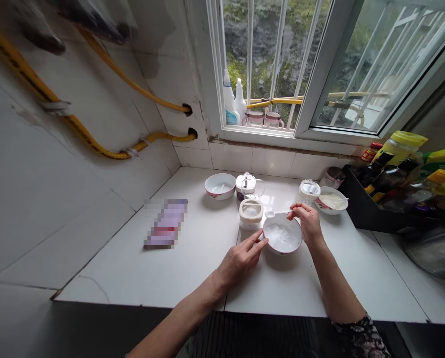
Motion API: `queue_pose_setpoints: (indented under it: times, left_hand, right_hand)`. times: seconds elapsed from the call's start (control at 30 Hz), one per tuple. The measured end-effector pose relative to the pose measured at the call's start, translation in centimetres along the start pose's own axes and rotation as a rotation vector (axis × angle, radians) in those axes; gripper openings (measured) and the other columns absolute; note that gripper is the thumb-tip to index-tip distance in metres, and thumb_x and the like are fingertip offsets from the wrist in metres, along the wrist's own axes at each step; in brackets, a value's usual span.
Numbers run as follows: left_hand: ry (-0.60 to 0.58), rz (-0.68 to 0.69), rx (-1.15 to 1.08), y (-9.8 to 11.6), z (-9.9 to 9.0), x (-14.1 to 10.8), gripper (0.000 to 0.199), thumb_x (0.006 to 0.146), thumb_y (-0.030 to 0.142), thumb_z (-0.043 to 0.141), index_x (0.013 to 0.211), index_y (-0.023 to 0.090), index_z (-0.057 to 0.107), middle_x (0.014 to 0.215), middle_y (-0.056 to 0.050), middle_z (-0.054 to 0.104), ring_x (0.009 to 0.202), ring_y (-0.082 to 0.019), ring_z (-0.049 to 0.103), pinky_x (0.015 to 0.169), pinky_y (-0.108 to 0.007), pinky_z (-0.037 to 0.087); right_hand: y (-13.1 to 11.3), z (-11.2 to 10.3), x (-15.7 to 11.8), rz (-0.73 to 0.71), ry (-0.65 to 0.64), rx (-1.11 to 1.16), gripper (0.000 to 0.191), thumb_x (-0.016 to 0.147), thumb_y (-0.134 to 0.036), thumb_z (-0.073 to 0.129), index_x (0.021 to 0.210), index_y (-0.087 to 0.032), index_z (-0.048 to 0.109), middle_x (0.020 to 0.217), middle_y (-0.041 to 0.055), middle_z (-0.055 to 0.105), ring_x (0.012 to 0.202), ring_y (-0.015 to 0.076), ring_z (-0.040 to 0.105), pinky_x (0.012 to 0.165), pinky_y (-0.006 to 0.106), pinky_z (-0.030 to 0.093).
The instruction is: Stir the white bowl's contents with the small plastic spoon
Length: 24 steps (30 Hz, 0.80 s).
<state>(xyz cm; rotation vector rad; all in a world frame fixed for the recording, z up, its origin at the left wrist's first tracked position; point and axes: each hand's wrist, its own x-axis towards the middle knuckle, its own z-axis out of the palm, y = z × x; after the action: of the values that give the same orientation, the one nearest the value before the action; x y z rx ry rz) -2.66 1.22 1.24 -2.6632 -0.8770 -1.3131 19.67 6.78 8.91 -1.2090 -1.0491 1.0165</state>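
Observation:
A white bowl (282,240) with a coloured rim stands on the counter, holding white powder. My left hand (244,256) grips its left rim between fingers and thumb. Over the bowl's far right edge, my right hand (306,221) is closed in a pinch on a small white spoon (270,215), whose head points left above the far rim; its handle is hard to make out. Just left of the bowl is a seasoning jar (251,213) with a beige-framed clear lid. Behind it, another jar (245,184) with dark contents has its clear lid raised.
A white bowl (220,187) with a spoon in it stands at the back. To the right are a lidded jar (309,191), a bowl of white powder (331,201) and a black bin (371,211) of bottles. A blurred purple packet (166,223) lies left.

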Motion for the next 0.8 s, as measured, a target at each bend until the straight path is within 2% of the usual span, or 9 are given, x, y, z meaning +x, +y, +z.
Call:
queue_pose_setpoints:
  times: [0.1, 0.17, 0.27, 0.37, 0.47, 0.57, 0.67, 0.73, 0.8]
  left_hand:
    - [0.008, 0.004, -0.003, 0.0, 0.0, 0.1, 0.048, 0.093, 0.002, 0.043, 0.139, 0.016, 0.05, 0.135, -0.019, 0.062, 0.118, -0.024, 0.066, 0.087, -0.032, 0.063]
    - [0.001, 0.001, -0.002, 0.0, 0.0, 0.0, 0.049, 0.093, 0.002, 0.044, 0.14, 0.017, 0.05, 0.136, -0.018, 0.061, 0.119, -0.024, 0.066, 0.088, -0.031, 0.063]
    - [0.002, -0.005, 0.0, 0.0, 0.1, 0.0, 0.049, 0.093, 0.004, 0.044, 0.14, 0.017, 0.05, 0.137, -0.017, 0.06, 0.117, -0.023, 0.067, 0.089, -0.031, 0.062]
    - [0.014, -0.004, 0.01, 0.0, 0.2, 0.0, 0.045, 0.094, 0.003, 0.045, 0.136, 0.015, 0.054, 0.136, -0.018, 0.061, 0.115, -0.023, 0.068, 0.09, -0.031, 0.062]
    - [0.014, 0.006, 0.02, 0.0, 0.0, 0.1, 0.044, 0.094, 0.003, 0.044, 0.135, 0.015, 0.054, 0.134, -0.018, 0.063, 0.117, -0.023, 0.067, 0.09, -0.031, 0.062]
    - [0.007, 0.012, 0.006, 0.1, -0.2, 0.2, 0.042, 0.095, 0.003, 0.043, 0.134, 0.014, 0.055, 0.133, -0.019, 0.063, 0.119, -0.024, 0.066, 0.09, -0.03, 0.062]
    - [-0.001, -0.002, 0.005, 0.1, -0.2, 0.2, 0.044, 0.095, 0.003, 0.043, 0.135, 0.015, 0.054, 0.135, -0.018, 0.062, 0.119, -0.024, 0.066, 0.09, -0.031, 0.062]
    - [-0.011, -0.012, 0.012, 0.1, -0.2, 0.1, 0.044, 0.095, 0.003, 0.043, 0.136, 0.016, 0.053, 0.135, -0.018, 0.062, 0.119, -0.023, 0.066, 0.089, -0.031, 0.062]
    - [-0.013, -0.01, 0.009, 0.0, -0.2, 0.0, 0.045, 0.094, 0.003, 0.043, 0.136, 0.015, 0.053, 0.136, -0.018, 0.061, 0.119, -0.024, 0.066, 0.09, -0.031, 0.062]
  right_hand:
    - [-0.1, 1.2, -0.3, -0.08, 0.031, 0.001, 0.012, 0.066, -0.032, 0.06, 0.07, -0.021, 0.061, 0.052, 0.0, 0.064, 0.055, 0.0177, 0.061, 0.065, 0.034, 0.051]
    - [-0.2, 2.1, -0.9, -0.188, 0.032, -0.056, 0.014, 0.075, -0.035, 0.058, 0.079, -0.021, 0.06, 0.061, 0.0014, 0.068, 0.062, 0.0198, 0.065, 0.071, 0.036, 0.052]
    - [-0.4, 2.9, -1.8, -0.486, -0.013, -0.298, 0.01, 0.086, -0.031, 0.054, 0.087, -0.023, 0.06, 0.072, 0.003, 0.072, 0.072, 0.0215, 0.068, 0.084, 0.043, 0.05]
    - [-0.5, 3.0, -2.4, -0.827, -0.132, -0.579, 0.012, 0.09, -0.02, 0.05, 0.087, -0.024, 0.061, 0.075, 0.002, 0.073, 0.071, 0.02, 0.066, 0.098, 0.047, 0.042]
    - [-0.6, 2.7, -2.6, -0.989, -0.14, -0.665, 0.018, 0.09, -0.013, 0.048, 0.088, -0.025, 0.061, 0.078, 0.0012, 0.074, 0.071, 0.0187, 0.065, 0.101, 0.047, 0.041]
    - [-0.5, 2.3, -2.6, -0.931, -0.028, -0.606, 0.015, 0.091, -0.015, 0.049, 0.089, -0.025, 0.061, 0.077, 0.0011, 0.075, 0.071, 0.0193, 0.067, 0.1, 0.046, 0.043]
    - [0.0, 1.5, -2.3, -0.695, 0.07, -0.502, 0.012, 0.091, -0.023, 0.05, 0.088, -0.023, 0.061, 0.07, 0.002, 0.073, 0.073, 0.0222, 0.068, 0.088, 0.044, 0.05]
    - [0.2, 0.7, -2.0, -0.572, 0.086, -0.467, 0.013, 0.089, -0.025, 0.05, 0.085, -0.023, 0.062, 0.066, 0.0022, 0.071, 0.074, 0.0233, 0.068, 0.08, 0.041, 0.052]
    - [0.3, -0.3, -1.5, -0.522, 0.055, -0.504, 0.012, 0.086, -0.024, 0.052, 0.082, -0.022, 0.062, 0.066, 0.0016, 0.071, 0.071, 0.0221, 0.067, 0.077, 0.038, 0.052]
